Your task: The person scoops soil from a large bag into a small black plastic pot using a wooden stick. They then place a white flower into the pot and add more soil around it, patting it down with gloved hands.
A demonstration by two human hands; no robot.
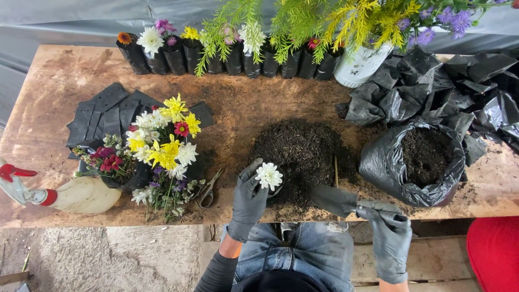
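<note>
Here, left hand (248, 194) gripping upright white flower (268, 176) (bloom skyward), right hand (389, 230) clutching trowel (338, 200), blade pointing left toward soil (303, 146)

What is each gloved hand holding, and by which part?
Left hand grips the small black pot with a white flower by its side; right hand holds the trowel by its handle.

Dark grey gloves (247, 197), a white flower (268, 176), black soil (303, 148), a mottled brown table (59, 75)
</note>
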